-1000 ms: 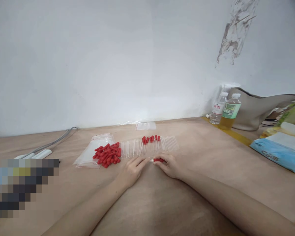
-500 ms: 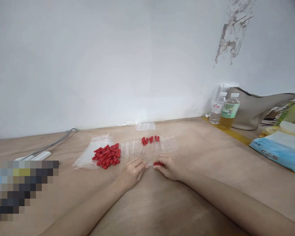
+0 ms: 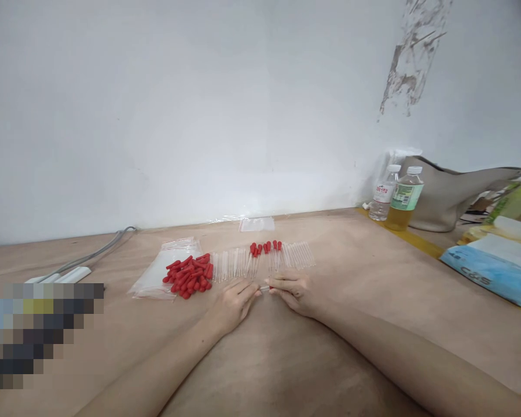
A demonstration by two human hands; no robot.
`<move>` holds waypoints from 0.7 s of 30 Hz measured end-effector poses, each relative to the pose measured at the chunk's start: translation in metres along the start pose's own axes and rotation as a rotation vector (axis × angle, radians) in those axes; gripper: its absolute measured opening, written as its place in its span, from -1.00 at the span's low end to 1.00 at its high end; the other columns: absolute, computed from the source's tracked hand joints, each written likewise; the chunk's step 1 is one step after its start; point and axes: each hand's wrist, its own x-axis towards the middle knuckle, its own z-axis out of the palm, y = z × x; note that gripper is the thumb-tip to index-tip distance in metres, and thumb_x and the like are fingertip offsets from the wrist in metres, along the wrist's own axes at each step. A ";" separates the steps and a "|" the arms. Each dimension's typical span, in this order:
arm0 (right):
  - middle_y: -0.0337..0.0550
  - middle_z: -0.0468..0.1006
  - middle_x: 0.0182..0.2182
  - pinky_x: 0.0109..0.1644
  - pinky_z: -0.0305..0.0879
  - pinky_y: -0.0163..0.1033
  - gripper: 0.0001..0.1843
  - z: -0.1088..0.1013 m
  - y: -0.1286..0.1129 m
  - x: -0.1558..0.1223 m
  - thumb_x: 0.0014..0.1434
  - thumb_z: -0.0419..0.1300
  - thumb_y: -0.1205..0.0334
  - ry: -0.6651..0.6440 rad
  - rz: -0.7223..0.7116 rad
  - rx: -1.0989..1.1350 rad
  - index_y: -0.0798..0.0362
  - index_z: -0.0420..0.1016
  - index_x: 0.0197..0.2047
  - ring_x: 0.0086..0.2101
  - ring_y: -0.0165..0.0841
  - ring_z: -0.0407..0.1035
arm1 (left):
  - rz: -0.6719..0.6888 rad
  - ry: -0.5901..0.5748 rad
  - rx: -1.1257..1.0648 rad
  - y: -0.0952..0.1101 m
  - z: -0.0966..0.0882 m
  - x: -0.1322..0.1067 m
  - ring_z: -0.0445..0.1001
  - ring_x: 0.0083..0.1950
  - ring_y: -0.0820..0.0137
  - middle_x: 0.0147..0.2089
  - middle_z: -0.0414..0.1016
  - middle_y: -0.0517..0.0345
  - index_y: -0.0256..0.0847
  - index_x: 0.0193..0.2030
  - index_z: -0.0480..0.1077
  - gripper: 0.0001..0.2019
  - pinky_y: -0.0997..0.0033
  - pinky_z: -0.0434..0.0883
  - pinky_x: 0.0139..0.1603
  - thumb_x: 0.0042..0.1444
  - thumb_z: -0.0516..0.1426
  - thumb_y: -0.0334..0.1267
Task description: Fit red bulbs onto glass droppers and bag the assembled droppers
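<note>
Grips clear tube (image 3: pixel 264 288) in left hand (image 3: pixel 235 301), clamps mostly hidden red bulb (image 3: pixel 271 288) in right hand (image 3: pixel 297 294) at tube's three-o'clock end, with red-topped droppers (image 3: pixel 267 248) at twelve o'clock, bulb heap (image 3: pixel 189 276) at nine

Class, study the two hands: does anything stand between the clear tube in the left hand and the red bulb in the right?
Nothing visible does: the clear tube spans the gap from the left hand toward the red bulb, mostly hidden by the right hand.
</note>
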 end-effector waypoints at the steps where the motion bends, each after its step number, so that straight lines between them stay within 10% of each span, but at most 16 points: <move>1: -0.17 0.51 -0.31 -0.21 0.30 -0.27 -0.78 0.000 -0.001 0.001 0.12 0.04 0.27 0.019 0.012 0.029 -0.04 0.44 -0.18 -0.30 -0.40 0.36 | -0.001 0.002 -0.003 0.000 0.000 0.000 0.39 -0.25 0.37 -0.28 0.45 0.07 -0.26 -0.12 0.31 -0.82 0.38 0.35 -0.23 0.17 -0.04 -0.35; 6: -0.22 0.49 -0.41 -0.24 0.30 -0.28 -0.88 -0.001 -0.004 0.004 0.03 0.15 0.21 0.150 0.207 0.112 0.00 0.42 -0.32 -0.37 -0.42 0.36 | -0.050 -0.021 0.034 0.000 -0.007 -0.001 0.38 -0.29 0.36 -0.35 0.43 0.08 -0.26 -0.15 0.31 -0.81 0.37 0.34 -0.27 0.18 -0.07 -0.32; 12: -0.16 0.38 -0.36 -0.36 0.24 -0.30 -0.71 -0.018 0.017 -0.001 -0.03 0.15 0.21 0.349 0.405 -0.064 0.06 0.26 -0.19 -0.45 -0.43 0.23 | -0.441 -0.092 0.142 -0.013 -0.008 0.024 0.39 -0.32 0.34 -0.33 0.36 0.04 -0.26 -0.29 0.34 -0.77 0.39 0.32 -0.34 0.18 -0.11 -0.29; 21: -0.17 0.38 -0.46 -0.37 0.19 -0.30 -0.86 -0.031 0.035 -0.007 0.00 0.04 0.27 0.268 0.495 -0.266 0.08 0.38 -0.36 -0.47 -0.40 0.25 | -0.679 -0.239 0.203 -0.010 0.032 0.080 0.43 -0.27 0.23 -0.30 0.41 -0.12 -0.34 -0.28 0.34 -0.82 0.34 0.30 -0.29 0.11 -0.05 -0.37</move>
